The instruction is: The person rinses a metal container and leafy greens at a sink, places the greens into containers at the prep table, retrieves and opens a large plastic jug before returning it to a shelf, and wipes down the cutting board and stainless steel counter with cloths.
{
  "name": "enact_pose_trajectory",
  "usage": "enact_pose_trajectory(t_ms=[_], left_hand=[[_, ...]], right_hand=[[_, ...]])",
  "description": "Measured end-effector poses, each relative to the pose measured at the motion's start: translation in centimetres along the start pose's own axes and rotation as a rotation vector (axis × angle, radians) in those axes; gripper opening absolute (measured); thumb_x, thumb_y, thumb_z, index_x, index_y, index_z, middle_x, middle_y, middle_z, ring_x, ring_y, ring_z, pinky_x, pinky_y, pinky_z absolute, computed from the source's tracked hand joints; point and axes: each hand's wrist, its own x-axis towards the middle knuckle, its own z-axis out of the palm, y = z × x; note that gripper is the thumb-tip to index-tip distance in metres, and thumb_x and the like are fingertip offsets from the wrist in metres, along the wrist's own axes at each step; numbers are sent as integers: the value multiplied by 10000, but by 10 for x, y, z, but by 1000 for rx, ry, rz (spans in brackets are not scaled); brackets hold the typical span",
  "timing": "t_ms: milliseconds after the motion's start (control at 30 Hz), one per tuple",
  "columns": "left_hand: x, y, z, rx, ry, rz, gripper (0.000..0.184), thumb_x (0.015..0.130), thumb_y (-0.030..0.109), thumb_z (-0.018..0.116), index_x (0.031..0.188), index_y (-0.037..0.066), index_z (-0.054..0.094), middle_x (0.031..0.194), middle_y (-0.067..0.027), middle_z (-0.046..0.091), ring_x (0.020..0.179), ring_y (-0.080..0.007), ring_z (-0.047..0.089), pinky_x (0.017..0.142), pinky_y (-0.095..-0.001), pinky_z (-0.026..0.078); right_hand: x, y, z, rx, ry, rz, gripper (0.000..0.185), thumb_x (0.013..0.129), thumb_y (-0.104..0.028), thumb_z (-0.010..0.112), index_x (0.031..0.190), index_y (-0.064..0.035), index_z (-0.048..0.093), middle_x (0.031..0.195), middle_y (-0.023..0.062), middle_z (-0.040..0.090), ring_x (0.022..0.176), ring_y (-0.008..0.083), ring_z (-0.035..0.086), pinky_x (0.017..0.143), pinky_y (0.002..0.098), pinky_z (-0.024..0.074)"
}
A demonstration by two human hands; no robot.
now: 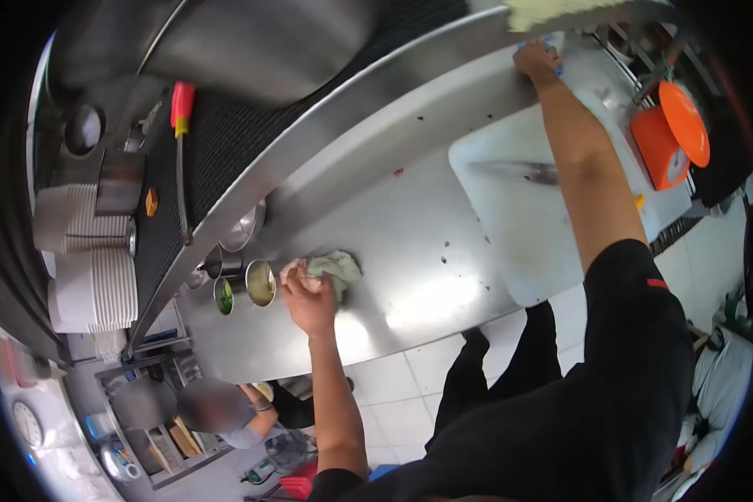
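Note:
My left hand [310,308] is closed on a pale, crumpled cloth [341,269] that rests on the steel counter [385,234]. Just left of it are a metal cup with yellowish contents [261,283] and a smaller cup with green bits [224,295]. At the far end of the counter, under the shelf edge, my right hand [539,60] has its fingers curled over a small blue and white thing [555,52], mostly hidden. My right forearm passes above a white cutting board [527,251]. A knife [523,172] lies on that board, partly behind the arm.
An orange scale [657,149] stands right of the board. The raised shelf [309,105] overhangs the counter's back, carrying a red-handled rod [182,109] and stacked white containers [96,289]. Dark scraps dot the counter. Another person [259,414] is at lower left.

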Motion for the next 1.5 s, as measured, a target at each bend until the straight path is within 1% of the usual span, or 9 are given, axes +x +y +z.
enact_pose_trajectory(t_ms=[167,267,367,467,567,700,900,1233,1500], left_hand=[[4,-20,27,172,-233,156,964,762,561,802,1551,178,404,1537,-250,364,1312,-438,536,1023,-496,515],[9,1,25,83,-187,66,675,748,427,810,1328,144,613,1356,-164,560,1136,-369,648,910,-470,560],[0,-9,30,-9,1,152,454,730,301,793,1140,132,697,1154,-100,668,989,-336,691,824,-447,574],[1,-12,19,-159,-58,24,445,727,241,788,1139,102,690,1093,-127,677,962,-341,678,840,-441,558],[-8,-30,0,-402,-34,-31,396,728,194,778,1091,72,681,1064,-136,672,949,-337,666,859,-427,545],[-40,-45,-40,-731,-57,-91,286,738,14,733,1002,-3,625,985,-101,631,914,-218,639,862,-327,510],[-54,-32,-89,-926,-94,-58,291,756,-56,700,1020,-3,590,1014,-66,594,923,-156,603,877,-295,484],[26,181,-89,-715,-173,361,255,762,93,748,984,5,657,974,-112,678,878,-205,655,834,-320,514],[64,436,-2,-391,-390,667,546,805,526,661,1108,73,691,1138,-118,724,1065,-307,673,943,-402,502]], right_hand=[[-75,-135,60,227,14,-448,236,829,-181,609,1034,-108,699,1075,134,732,985,341,701,841,497,532],[-199,-220,14,675,-7,-750,281,763,-84,614,1010,-145,734,937,121,721,957,362,678,869,490,524],[-271,-240,-109,481,-561,-777,398,854,-37,550,1221,-103,687,1278,177,643,1195,360,607,1033,475,472],[-271,-226,-122,739,-689,-513,381,869,-34,546,1215,-113,684,1252,165,652,1161,384,621,1010,457,500],[-182,-154,-107,768,-50,-718,392,897,10,473,1226,-83,666,1202,197,674,1130,403,632,993,477,507],[-62,-32,-121,-82,-439,-349,340,988,-245,537,1293,-247,687,1344,144,649,1190,390,653,987,494,528],[-91,-37,-58,-322,-418,-170,334,955,-263,599,1225,-116,727,1362,121,661,1201,315,672,944,452,560],[-302,-215,-133,302,-611,-888,311,945,-187,590,1219,-83,697,1358,175,618,1176,354,652,1010,442,516],[-297,-116,-278,997,-1147,-468,528,906,-355,623,1326,-43,548,1307,250,614,1214,431,590,966,493,518]])
